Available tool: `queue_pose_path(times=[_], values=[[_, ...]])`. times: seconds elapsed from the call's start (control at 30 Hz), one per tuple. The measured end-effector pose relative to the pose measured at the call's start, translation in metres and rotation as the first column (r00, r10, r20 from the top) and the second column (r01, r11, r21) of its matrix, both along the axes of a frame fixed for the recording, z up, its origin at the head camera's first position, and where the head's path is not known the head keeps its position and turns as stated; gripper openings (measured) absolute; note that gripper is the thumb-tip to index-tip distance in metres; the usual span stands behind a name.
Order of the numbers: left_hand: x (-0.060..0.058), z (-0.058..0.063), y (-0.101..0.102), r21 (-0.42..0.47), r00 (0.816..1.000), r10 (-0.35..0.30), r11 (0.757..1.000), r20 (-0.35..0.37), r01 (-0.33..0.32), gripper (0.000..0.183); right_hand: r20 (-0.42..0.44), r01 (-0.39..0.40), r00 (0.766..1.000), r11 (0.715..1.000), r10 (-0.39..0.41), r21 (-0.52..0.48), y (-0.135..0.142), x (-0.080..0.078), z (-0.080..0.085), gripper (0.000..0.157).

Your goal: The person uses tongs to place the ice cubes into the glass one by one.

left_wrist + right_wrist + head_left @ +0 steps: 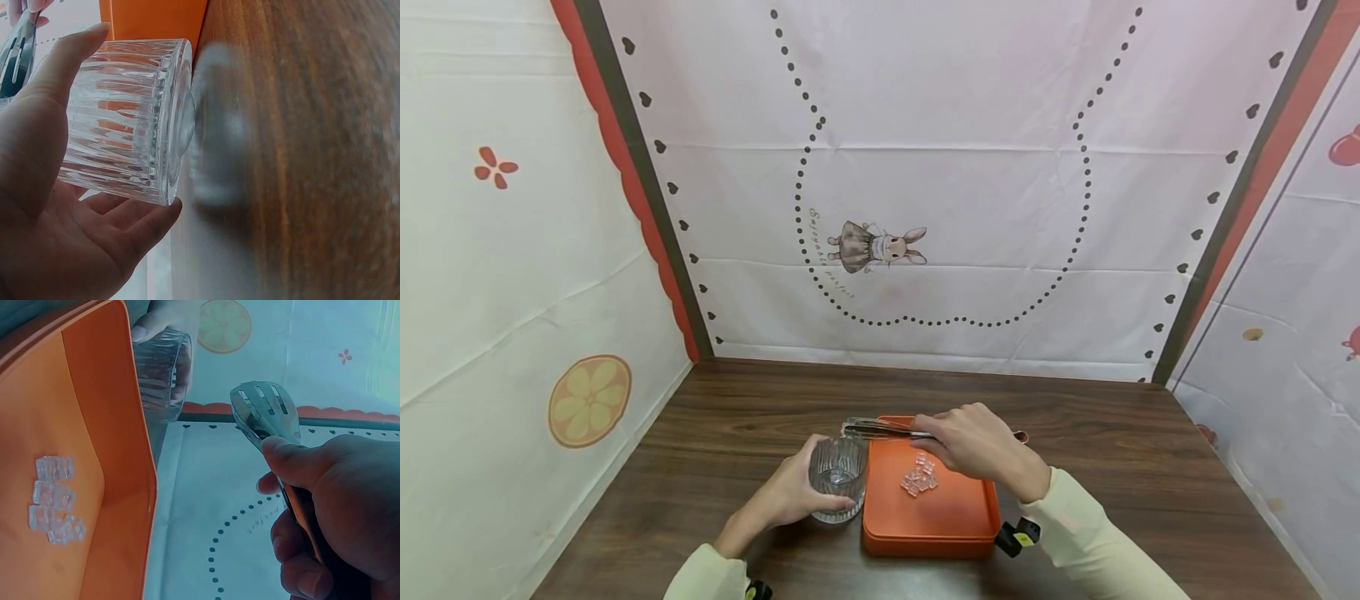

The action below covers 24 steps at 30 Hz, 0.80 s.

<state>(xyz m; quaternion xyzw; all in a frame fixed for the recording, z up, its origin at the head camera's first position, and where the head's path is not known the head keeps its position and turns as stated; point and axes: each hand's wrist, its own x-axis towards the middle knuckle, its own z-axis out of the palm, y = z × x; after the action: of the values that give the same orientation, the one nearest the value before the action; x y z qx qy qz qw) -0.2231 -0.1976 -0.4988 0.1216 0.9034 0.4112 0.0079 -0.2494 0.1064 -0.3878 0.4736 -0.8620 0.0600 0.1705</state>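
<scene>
My left hand (792,490) grips a clear ribbed glass (125,119) around its side, thumb on one side and fingers on the other. The glass's base is close over the wooden table. Metal tongs (265,409) with slotted heads are held in my right hand (977,442), thumb along one arm and fingers curled round the other. In the head view the tong tips are by the glass's far rim; I cannot tell whether they pinch anything. Several clear cubes (919,477) lie in a cluster inside an orange tray (932,527), just right of the glass.
The dark wooden table (760,400) carries the tray and runs back to a white printed cloth (955,242). More printed cloth (497,275) hangs along the left and right sides. The tray's raised walls stand between the cubes and the glass.
</scene>
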Motion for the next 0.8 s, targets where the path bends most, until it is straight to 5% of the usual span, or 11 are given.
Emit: queue_pose_path(times=[0.8], values=[[0.0003,0.0002,-0.0006,-0.003,1.000,-0.002,1.000,0.010,0.002,0.098,-0.002,-0.002,1.000,1.000,0.002,0.025,-0.0075,0.0022,-0.0014,0.014]])
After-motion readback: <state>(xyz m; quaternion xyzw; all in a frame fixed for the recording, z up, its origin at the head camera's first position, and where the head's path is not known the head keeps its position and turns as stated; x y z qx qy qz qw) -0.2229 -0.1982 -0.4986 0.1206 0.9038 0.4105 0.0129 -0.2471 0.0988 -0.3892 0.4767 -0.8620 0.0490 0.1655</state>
